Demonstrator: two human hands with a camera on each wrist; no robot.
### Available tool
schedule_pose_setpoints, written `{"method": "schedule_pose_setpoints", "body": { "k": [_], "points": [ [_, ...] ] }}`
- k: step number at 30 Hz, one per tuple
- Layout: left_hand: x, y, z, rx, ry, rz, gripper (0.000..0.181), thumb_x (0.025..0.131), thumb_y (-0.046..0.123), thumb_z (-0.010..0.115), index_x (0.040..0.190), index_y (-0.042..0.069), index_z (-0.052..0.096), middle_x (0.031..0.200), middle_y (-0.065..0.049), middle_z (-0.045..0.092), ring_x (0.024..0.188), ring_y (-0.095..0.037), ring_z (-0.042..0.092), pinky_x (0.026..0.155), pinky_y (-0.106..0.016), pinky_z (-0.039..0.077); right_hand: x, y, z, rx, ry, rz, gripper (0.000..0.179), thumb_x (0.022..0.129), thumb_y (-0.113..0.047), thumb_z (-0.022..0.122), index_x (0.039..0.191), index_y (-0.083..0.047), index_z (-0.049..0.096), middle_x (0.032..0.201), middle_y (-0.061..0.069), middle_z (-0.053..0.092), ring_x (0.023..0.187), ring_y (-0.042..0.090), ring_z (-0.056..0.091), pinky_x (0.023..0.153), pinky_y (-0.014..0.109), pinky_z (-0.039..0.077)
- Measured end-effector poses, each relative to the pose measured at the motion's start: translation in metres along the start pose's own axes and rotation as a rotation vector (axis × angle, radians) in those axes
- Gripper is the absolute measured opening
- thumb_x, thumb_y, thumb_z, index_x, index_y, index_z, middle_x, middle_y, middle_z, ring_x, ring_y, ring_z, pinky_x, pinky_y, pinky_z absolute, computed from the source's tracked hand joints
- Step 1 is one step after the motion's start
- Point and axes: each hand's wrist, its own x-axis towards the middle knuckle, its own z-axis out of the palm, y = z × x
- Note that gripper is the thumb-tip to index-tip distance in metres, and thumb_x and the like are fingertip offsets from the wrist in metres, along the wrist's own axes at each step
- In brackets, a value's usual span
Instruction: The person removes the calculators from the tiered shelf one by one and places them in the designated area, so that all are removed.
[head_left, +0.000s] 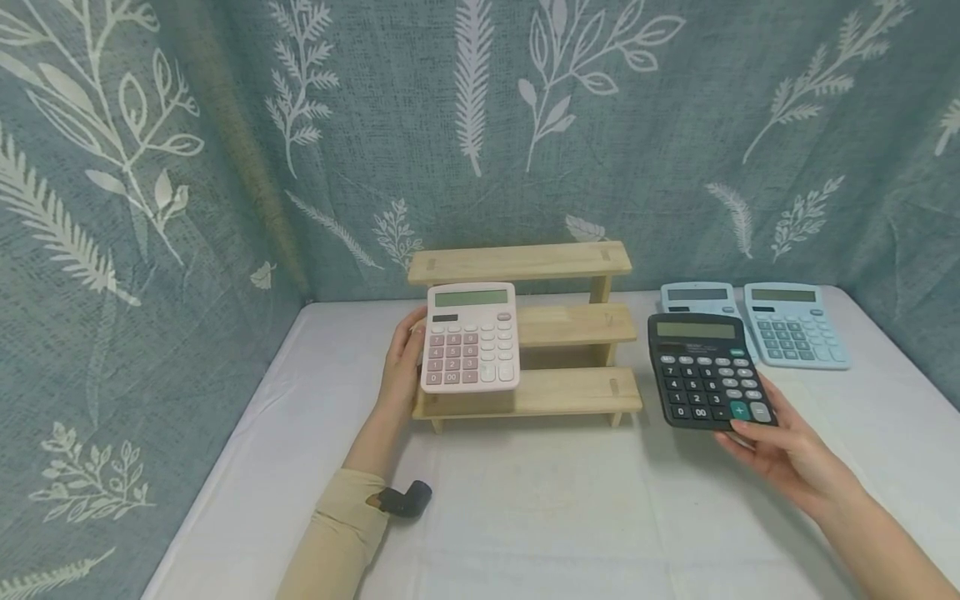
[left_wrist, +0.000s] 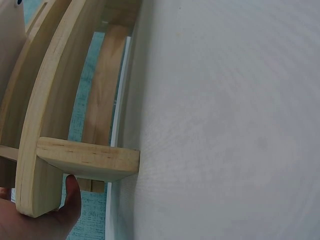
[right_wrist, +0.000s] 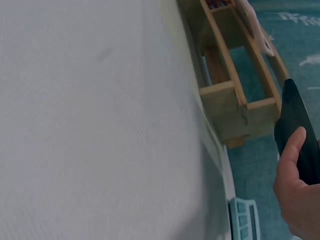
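Observation:
A three-step wooden shelf (head_left: 570,396) stands at the middle of the table. My left hand (head_left: 403,354) is at its left end; in the left wrist view the thumb (left_wrist: 72,197) and fingers grip the end of a step board. Beside that hand, a pink-and-white calculator (head_left: 471,312) sits tilted back on the shelf, keys facing me. My right hand (head_left: 798,458) holds a black calculator (head_left: 701,350) by its lower right corner, thumb on the front, raised to the right of the shelf. Its fingers behind are mostly hidden.
Two light-blue calculators lie at the back right: one (head_left: 798,325) in full view, the other (head_left: 697,292) partly covered by the black one. A white cloth (head_left: 525,517) covers the table. Blue leaf-patterned curtains (head_left: 360,108) close off the back and sides.

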Motion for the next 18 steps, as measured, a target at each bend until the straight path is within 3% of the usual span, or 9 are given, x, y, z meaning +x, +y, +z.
{"method": "schedule_pose_setpoints", "body": {
  "k": [10,13,18],
  "points": [
    [-0.017,0.029,0.006,-0.005,-0.010,-0.018,0.046,0.107,0.024,0.032,0.152,0.011,0.032,0.155,-0.007,0.034,0.144,-0.022,0.025,0.115,-0.043,0.026,-0.001,-0.008,-0.020,0.020,0.037,0.059,0.096,0.096,0.015,0.042,0.153,-0.032,-0.020,0.116,-0.004,0.065,0.104,0.018,0.066,0.088,0.036,0.055],
    [-0.017,0.029,0.006,-0.013,-0.009,-0.018,0.046,0.107,0.024,0.033,0.152,0.011,0.032,0.155,-0.008,0.034,0.144,-0.023,0.026,0.115,-0.043,0.026,-0.002,-0.011,-0.027,0.020,0.053,0.074,0.097,0.096,0.014,0.043,0.152,-0.031,-0.022,0.114,-0.003,0.065,0.102,0.019,0.066,0.088,0.036,0.055],
    [-0.007,0.013,0.002,-0.017,-0.009,-0.014,0.046,0.107,0.029,0.034,0.151,0.017,0.034,0.154,-0.003,0.035,0.144,-0.020,0.025,0.116,-0.042,0.025,-0.002,-0.017,-0.035,0.017,0.074,0.107,0.097,0.096,0.013,0.044,0.150,-0.031,-0.024,0.112,-0.002,0.065,0.101,0.020,0.067,0.087,0.037,0.055]
  ]
}}
